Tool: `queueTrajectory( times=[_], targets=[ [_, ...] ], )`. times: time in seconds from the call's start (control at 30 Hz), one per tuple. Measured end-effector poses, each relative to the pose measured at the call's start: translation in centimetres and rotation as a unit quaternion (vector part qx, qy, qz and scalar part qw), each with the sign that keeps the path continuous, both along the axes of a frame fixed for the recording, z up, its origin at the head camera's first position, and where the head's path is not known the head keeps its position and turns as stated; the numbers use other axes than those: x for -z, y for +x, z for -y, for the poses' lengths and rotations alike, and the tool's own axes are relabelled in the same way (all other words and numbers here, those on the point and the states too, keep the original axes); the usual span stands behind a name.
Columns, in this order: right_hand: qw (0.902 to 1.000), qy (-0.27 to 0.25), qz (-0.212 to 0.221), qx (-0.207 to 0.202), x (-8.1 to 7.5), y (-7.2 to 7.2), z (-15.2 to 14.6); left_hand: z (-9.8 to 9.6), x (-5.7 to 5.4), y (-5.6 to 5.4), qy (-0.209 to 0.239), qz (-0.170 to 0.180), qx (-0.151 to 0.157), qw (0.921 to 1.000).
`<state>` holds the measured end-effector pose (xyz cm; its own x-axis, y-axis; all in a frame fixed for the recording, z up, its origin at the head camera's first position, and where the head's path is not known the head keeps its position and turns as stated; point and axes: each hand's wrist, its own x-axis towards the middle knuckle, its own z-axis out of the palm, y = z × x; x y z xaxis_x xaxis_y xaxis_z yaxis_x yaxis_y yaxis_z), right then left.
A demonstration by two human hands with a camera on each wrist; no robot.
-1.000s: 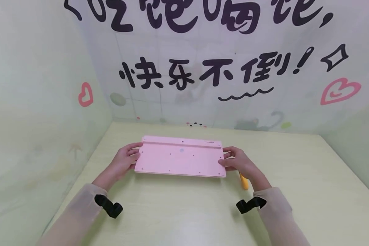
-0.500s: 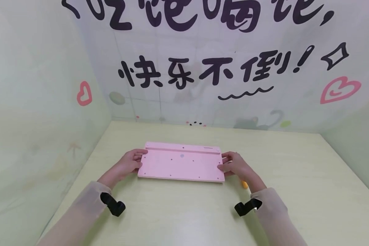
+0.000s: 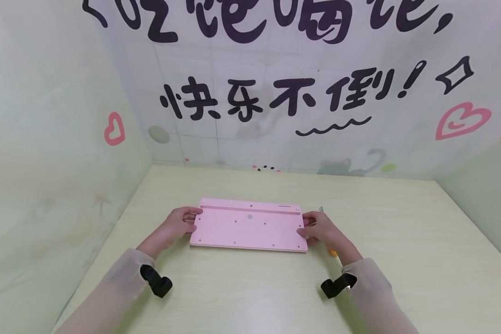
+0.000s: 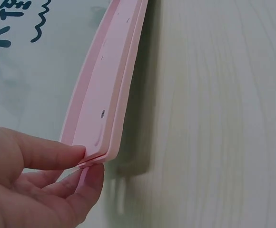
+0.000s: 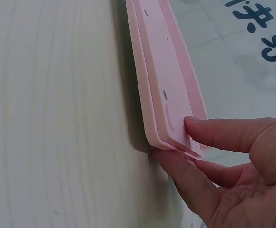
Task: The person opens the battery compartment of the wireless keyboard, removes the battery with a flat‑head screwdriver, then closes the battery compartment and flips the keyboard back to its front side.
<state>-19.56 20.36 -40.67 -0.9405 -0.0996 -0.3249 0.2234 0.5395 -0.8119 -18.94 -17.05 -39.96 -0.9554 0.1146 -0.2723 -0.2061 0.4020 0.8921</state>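
A pink keyboard, its screw-dotted underside facing up, is held at both ends. On its left end, my left hand pinches the edge, with the thumb on the underside and the fingers beneath. My right hand grips the opposite end the same way, its thumb over the back panel. In both wrist views the keyboard's edge is close over the table and casts a shadow on it. The key side is hidden. Partly covered by the right hand lies a screwdriver with an orange handle.
The pale wood-grain table extends around the hands. A printed cloth wall with dark lettering rises behind its far edge, and side walls flank it. Black camera mounts sit at both wrists.
Both hands have brought the keyboard down in the head view, nearer the person. The screwdriver's shaft now shows above the right hand, while less of its orange handle is visible.
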Motion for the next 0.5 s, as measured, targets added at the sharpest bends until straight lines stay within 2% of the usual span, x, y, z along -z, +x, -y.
queueTrajectory(
  times=[0.3, 0.5],
  targets=[
    [0.9998, 0.004, -0.005, -0.02, 0.13, 0.0, 0.06, -0.12, 0.62, 0.29, -0.039, -0.001, -0.015, 0.9991],
    [0.9997, 0.016, -0.009, -0.017, 0.21, -0.16, 0.12, -0.43, 0.72, 0.38, -0.06, -0.006, -0.016, 0.9981]
  ],
)
